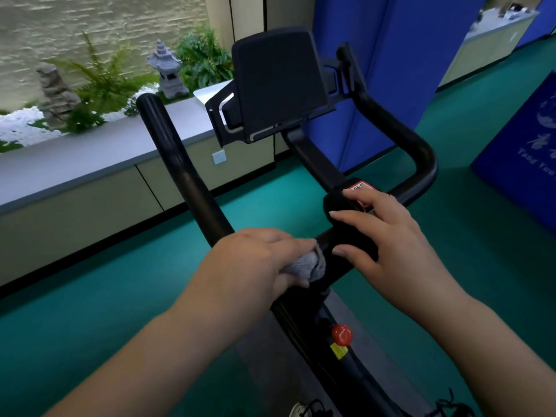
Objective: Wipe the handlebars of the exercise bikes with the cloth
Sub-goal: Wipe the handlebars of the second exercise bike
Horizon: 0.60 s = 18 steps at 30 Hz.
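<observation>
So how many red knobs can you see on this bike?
1. The red knob sits on the bike frame below the handlebars, just above a yellow sticker. Others may be hidden under the hands.

Under me I see a green floor (90,311). On my left a long low cabinet (75,206) with a grey top (90,152) runs along a pale stone wall (90,25), carrying ferns (102,79), white pebbles (18,127) and a small stone lantern (167,70). Ahead of me stand blue partition panels (391,55), and a blue mat (523,152) leans at my right.
</observation>
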{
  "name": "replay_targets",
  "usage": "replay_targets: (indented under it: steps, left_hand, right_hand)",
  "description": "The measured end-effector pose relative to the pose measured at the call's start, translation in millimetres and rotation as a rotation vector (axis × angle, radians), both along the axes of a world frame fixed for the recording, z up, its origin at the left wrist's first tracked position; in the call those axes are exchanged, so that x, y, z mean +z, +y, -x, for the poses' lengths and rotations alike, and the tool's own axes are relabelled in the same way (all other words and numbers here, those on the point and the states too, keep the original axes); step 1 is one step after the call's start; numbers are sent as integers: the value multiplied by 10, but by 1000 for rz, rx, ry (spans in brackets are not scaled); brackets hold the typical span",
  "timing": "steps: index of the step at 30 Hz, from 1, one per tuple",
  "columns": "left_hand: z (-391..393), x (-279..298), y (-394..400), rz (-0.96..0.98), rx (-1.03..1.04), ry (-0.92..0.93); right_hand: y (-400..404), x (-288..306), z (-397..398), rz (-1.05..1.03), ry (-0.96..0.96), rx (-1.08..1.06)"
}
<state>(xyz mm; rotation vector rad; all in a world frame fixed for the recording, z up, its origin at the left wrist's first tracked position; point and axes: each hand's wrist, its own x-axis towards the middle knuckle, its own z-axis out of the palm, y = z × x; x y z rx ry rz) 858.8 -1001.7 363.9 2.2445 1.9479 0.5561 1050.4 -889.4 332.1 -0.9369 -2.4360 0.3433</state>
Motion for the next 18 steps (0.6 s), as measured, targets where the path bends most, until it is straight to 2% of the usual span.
replay_targets:
  steps: [6, 11, 14, 18]
  left_hand:
    - [219, 85, -26, 23, 19, 58]
    - [-72, 124, 135, 133, 90, 23]
    - [-86, 74, 125, 129, 113, 44]
    - [-29, 63, 28, 165, 124, -61]
  right_hand:
    - [53, -31, -23, 35, 27, 23]
    - [79, -43, -38, 43, 48, 23]
    - [101, -63, -54, 33, 53, 41]
    - [107, -88, -58, 31, 64, 43]
